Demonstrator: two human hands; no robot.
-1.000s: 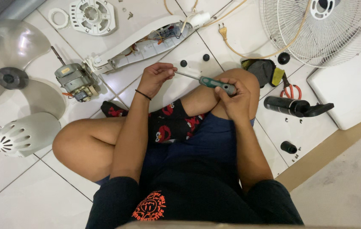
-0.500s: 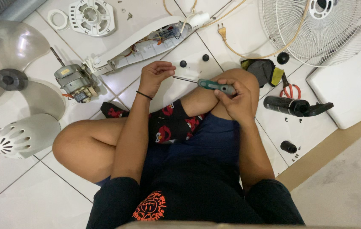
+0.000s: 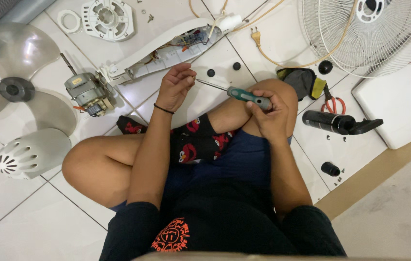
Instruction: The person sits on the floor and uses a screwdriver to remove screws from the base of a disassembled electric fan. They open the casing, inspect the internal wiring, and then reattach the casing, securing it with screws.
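Screwdriver [image 3: 244, 94] gripped by right hand [image 3: 269, 116], tip at left hand [image 3: 175, 87]

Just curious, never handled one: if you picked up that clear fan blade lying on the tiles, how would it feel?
The fan blade looks like thin see-through plastic, so probably light for its spread. Its broad lobes might flex slightly. Lying flat on its hub, it seems unlikely to roll or tip.

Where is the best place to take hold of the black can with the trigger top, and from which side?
Grip the black can around its straight cylinder body, coming from above. It lies on its side on the tile floor, so the round body is exposed. The trigger top sticks out at one end and the red scissors lie close behind.
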